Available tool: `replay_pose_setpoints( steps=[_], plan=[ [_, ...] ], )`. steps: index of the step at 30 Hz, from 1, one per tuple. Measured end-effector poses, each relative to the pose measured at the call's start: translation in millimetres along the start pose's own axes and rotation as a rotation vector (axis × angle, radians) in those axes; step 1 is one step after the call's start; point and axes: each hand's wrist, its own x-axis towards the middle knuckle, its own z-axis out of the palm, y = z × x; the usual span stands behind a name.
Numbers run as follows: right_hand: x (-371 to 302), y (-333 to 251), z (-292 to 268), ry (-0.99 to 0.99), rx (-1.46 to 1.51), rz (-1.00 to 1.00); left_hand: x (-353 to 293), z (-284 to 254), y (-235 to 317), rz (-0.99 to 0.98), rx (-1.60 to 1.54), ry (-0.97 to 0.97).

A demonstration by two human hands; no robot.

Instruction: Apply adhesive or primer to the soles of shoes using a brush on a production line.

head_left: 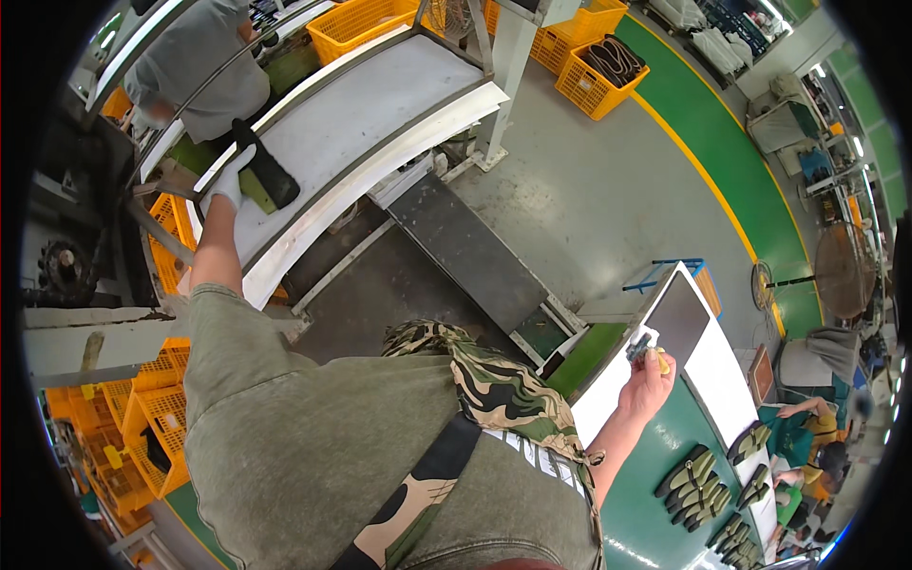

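Observation:
My left hand [231,178], in a white glove, is closed on the edge of a shoe sole [270,173], black with an olive-green part. The sole is tilted over a white-topped bench [370,90]. My bare right hand [648,385] is raised on the other side of my body, fingers wrapped round the yellowish handle of a small brush-like tool [641,346]. The tool's head looks pale and dark; its details are too small to tell. Beneath that hand lies a white surface with a dark grey panel [676,315].
Yellow crates [598,81] stand beyond the bench, one filled with dark items; more crates [157,418] are stacked at left. Olive sandals [698,489] lie on a green table at lower right. A co-worker in grey [204,76] is at upper left. A fan [844,271] stands far right.

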Motion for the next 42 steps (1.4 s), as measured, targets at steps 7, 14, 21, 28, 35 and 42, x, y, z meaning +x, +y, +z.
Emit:
replay_pose_setpoints(
  steps=[7, 14, 21, 28, 35, 42],
  plan=[
    [-9, -6, -3, -0.018, -0.04, -0.02, 5, -47, -22, -0.135, 0.131, -0.005],
    [-55, -15, -48, 0.143, 0.003, -0.079, 79, -72, 37, -0.212, 0.433, -0.226],
    [-168, -22, -160, 0.529, 0.071, -0.21, 84, 136, 6, 0.095, 1.759, 0.464],
    [-303, -22, -231, 0.879, 0.213, -0.182, 7, 419, -123, 0.89, 1.421, -0.517],
    [-412, -6, -241, 1.096, 0.287, -0.277, -302, 498, -409, 0.635, 1.246, -1.619],
    [-509, 25, -219, 1.39, 0.232, -0.333, -511, 455, -516, 0.819, 1.444, -2.435]
  ],
)
